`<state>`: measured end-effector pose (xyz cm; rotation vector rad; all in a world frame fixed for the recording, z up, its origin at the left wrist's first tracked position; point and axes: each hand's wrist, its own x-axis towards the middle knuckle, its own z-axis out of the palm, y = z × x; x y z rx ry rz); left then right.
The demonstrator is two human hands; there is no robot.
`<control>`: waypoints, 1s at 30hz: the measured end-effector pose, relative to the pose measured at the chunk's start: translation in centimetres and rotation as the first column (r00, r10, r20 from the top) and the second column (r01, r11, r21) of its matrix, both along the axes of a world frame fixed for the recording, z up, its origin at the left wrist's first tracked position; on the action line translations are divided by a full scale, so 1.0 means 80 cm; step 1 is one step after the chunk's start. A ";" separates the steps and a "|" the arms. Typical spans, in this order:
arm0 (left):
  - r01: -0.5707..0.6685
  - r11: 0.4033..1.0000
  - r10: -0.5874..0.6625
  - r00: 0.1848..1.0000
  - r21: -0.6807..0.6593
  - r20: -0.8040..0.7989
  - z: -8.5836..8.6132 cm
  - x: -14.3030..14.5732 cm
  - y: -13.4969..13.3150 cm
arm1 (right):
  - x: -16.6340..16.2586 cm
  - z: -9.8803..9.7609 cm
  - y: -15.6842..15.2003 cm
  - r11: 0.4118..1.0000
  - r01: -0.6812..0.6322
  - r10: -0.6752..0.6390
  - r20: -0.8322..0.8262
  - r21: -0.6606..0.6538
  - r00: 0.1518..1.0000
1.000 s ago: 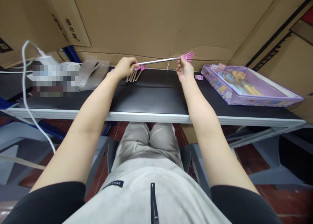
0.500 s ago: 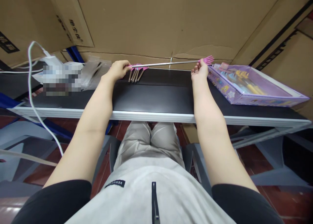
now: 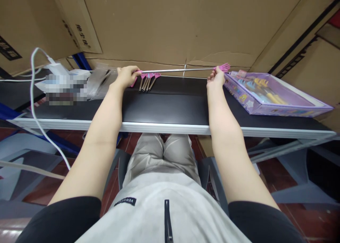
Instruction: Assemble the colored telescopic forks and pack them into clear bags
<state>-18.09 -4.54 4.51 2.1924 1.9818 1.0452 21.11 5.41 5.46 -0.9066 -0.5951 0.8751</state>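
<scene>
scratcher rod [image 3: 176, 70] spans level above far tabletop [image 3: 164, 106] | my left hand [image 3: 126, 76] closed round handle end, right hand [image 3: 216, 79] pinching by pink claw [image 3: 225, 66] | i judge it light, thin, easily bent; grip ends

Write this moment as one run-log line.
scratcher: extended over table | left hand: holds handle | right hand: holds claw end | spare scratchers: on table

Little legible text: a shirt tag and carton prints.
Black tag [image 3: 125, 201] on the shirt, white letters upside down, looks like "VERS…". Carton [image 3: 81, 32] has black printed characters, unreadable. Far-left carton [image 3: 7, 52] shows cut-off bold letters, maybe "OLD". Toy box [image 3: 265, 94] print too small.
</scene>
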 end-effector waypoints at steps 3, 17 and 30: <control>0.021 0.999 -0.021 1.000 0.028 0.013 -0.002 -0.003 0.002 | -0.003 0.007 -0.014 0.999 -0.032 0.031 0.051 0.035 0.998; 0.143 0.990 -0.142 0.988 0.014 -0.054 0.005 0.015 -0.002 | -0.027 0.023 -0.049 0.995 -0.097 0.096 -0.010 -0.035 0.995; 0.257 0.965 -0.257 0.966 0.057 -0.014 -0.007 0.099 -0.006 | -0.160 -0.004 -0.112 0.926 -0.377 0.372 0.137 0.010 0.918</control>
